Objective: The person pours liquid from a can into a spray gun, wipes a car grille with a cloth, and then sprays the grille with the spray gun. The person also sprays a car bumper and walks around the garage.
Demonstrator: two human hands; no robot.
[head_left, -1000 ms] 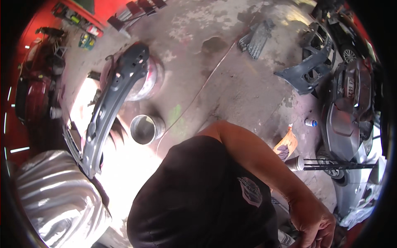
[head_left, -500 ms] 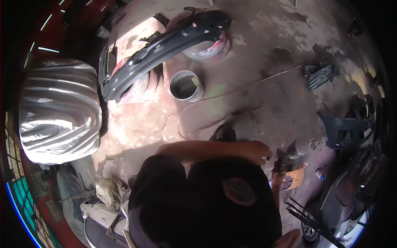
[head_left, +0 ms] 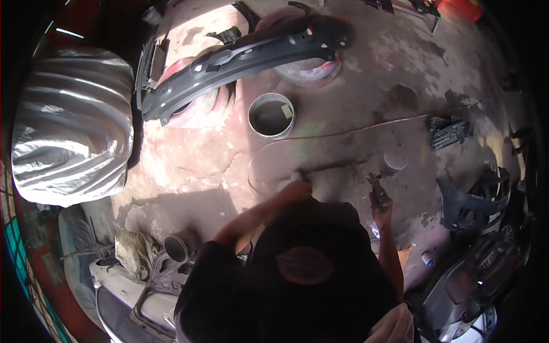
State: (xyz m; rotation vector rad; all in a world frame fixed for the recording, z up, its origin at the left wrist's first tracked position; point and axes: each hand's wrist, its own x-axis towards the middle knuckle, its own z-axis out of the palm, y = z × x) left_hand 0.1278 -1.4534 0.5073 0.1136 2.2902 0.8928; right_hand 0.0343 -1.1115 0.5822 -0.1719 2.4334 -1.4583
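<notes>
My right hand (head_left: pixel 382 206) is closed around what looks like a spray gun (head_left: pixel 375 191), held out in front on the right with the forearm stretched forward. A pale round cup (head_left: pixel 394 161) shows just past it; I cannot tell whether the two are joined. My left hand (head_left: pixel 298 191) is in front of my dark shirt, the elbow bent out to the left. Its fingers are blurred and dark, so their pose does not show. Farther off, a long dark grey bumper (head_left: pixel 240 60) lies across round, paint-stained supports (head_left: pixel 311 70).
A metal pail (head_left: pixel 273 116) stands on the stained floor. Silver sheeting (head_left: pixel 74 126) covers something bulky at left. Bumper parts (head_left: pixel 474 197) and a grey car (head_left: pixel 463 268) are at right. Behind left are a white car body (head_left: pixel 120 288) and another bucket (head_left: pixel 178 247).
My left hand has swung left, away from beside my right. My right hand has moved forward with the spray gun, the cup shifting along with it. The view has also shifted.
</notes>
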